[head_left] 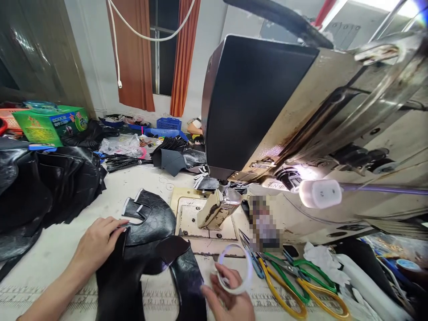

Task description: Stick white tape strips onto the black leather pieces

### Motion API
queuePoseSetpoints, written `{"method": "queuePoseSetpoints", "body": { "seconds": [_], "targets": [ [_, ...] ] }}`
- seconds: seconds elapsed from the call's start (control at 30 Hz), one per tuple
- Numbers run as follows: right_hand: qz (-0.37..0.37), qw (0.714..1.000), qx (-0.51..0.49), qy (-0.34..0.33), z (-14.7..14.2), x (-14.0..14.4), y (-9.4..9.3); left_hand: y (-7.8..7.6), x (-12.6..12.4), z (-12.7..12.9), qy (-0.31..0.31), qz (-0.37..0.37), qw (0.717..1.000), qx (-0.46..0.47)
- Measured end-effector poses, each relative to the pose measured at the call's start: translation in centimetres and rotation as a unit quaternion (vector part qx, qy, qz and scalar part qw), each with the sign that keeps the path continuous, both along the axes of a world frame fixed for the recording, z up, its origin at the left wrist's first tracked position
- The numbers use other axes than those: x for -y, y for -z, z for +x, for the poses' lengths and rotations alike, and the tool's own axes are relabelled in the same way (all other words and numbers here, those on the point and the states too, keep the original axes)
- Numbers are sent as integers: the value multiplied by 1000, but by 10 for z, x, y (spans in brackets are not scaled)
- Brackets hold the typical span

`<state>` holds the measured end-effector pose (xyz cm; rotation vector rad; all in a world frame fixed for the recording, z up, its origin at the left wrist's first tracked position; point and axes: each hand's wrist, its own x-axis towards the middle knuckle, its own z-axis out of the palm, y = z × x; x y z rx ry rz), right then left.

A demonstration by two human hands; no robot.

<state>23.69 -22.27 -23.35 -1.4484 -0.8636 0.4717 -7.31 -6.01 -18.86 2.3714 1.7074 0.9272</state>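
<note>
1. My left hand [100,243] lies flat, fingers spread, on the black glossy leather cut piece [150,254]. It grips nothing and only presses down, which I judge is right: the piece should not creep on the pale worktable [60,254].
2. My right hand [230,298] is closed on the clear ring-shaped roll of tape [236,269], fingertips pinching its lower rim so that the ring stands upright above them. A light pinch seems best, so the roll can turn freely.
3. The leather lies between my two hands, its narrow strap end just left of my right fingers. I would start the tape at that near edge and keep my left palm behind it.
4. Just right of the roll lie the yellow-handled scissors [294,294] and the green-handled scissors [301,272], close enough for my right hand to snag.
5. Beyond both hands stands the beige industrial sewing machine [317,133]; its metal presser foot [219,209] is well clear of the leather.
</note>
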Motion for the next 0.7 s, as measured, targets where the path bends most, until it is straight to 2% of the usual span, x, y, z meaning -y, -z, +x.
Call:
{"method": "queuePoseSetpoints", "body": {
  "seconds": [0.07,0.13,0.17,0.23,0.3,0.37,0.43,0.5,0.57,0.67,0.7],
  "targets": [
    [-13,995,-98,-27,-13,-10,4,-13,7,4,27,18,998,53],
    [-18,991,-127,-45,-11,-15,5,-33,14,6,40,71,989,125],
    [-21,991,-122,-49,-4,-15,3,-44,17,5,25,103,982,156],
    [-49,992,-109,-39,24,-12,-3,-63,17,2,-51,153,970,180],
    [-98,988,-107,-54,58,-8,-9,-70,11,-5,-113,149,967,171],
    [-84,993,-79,-5,89,-4,-14,-62,-1,-14,-137,124,970,157],
    [-98,994,-52,15,109,-1,-18,-45,-13,-20,-135,94,976,141],
    [-123,992,-28,-2,119,-1,-22,-29,-20,-20,-100,50,987,114],
    [-138,990,5,-41,123,-5,-27,-22,-17,-10,-72,19,993,86],
    [-127,981,89,-116,128,-20,-35,-26,15,28,-99,79,990,63],
    [-122,975,123,-139,131,-26,-37,-27,32,47,-78,147,985,50]
  ]
}}
